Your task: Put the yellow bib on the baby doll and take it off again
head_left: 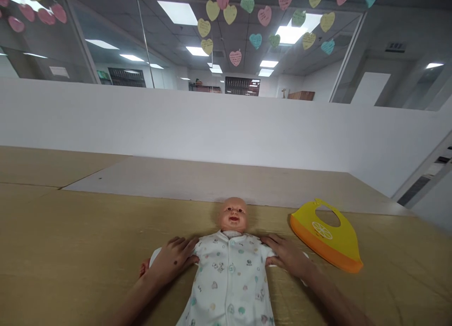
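A baby doll [231, 274] lies on its back on the table, its head toward the wall. It wears a white printed onesie with snaps down the front. My left hand [178, 256] grips the doll's sleeve near the shoulder on the left, with fingers above and thumb below. Past that wrist, the doll's small hand [143, 267] sticks out. On the other side my right hand [285, 255] is closed around the opposite sleeve in the same way and covers most of that arm. The doll's legs are out of frame.
A yellow and orange bib [326, 234] with a citrus-slice print lies to the right of the doll. The tan table [88, 241] reaches a white low wall [212, 126]. Above it, glass panels carry several heart-shaped notes [235, 58].
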`<state>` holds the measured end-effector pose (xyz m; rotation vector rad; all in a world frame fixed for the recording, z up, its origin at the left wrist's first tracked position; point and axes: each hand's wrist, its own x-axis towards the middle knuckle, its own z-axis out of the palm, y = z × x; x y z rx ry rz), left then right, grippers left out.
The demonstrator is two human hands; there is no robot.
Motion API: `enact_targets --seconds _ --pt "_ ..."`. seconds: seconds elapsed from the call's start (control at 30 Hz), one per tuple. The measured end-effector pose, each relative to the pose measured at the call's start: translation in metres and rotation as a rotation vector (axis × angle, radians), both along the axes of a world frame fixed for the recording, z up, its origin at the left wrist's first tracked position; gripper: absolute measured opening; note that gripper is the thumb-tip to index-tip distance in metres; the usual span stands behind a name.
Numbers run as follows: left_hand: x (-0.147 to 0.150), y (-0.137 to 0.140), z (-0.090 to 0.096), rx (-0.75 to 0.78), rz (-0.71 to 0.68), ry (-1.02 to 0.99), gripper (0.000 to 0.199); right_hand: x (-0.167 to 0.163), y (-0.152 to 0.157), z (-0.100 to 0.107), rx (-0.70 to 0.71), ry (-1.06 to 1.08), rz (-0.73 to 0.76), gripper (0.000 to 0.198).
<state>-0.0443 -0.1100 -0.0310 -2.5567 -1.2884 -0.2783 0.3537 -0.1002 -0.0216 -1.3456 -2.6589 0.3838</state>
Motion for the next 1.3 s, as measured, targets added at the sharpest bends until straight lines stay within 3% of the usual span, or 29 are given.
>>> enact_targets --seconds 0.17,0.63,1.03,1.3 --pt "0.004 0.012 0.002 -0.042 0.036 0.003 0.036 -0.005 0.016 0.001 0.058 0.023 -0.021 0.074" --pt "0.01 0.052 -0.002 0.025 0.11 -0.001 0.034 -0.023 0.052 0.021 0.081 -0.093 -0.118 0.055" --pt "0.017 0.106 -0.001 -0.094 0.234 -0.054 0.039 -0.026 0.105 0.023 0.052 -0.026 -0.195 0.046" --pt "0.014 0.13 0.001 -0.082 0.175 -0.004 0.035 -0.03 0.128 0.024 0.081 -0.134 -0.247 0.046"
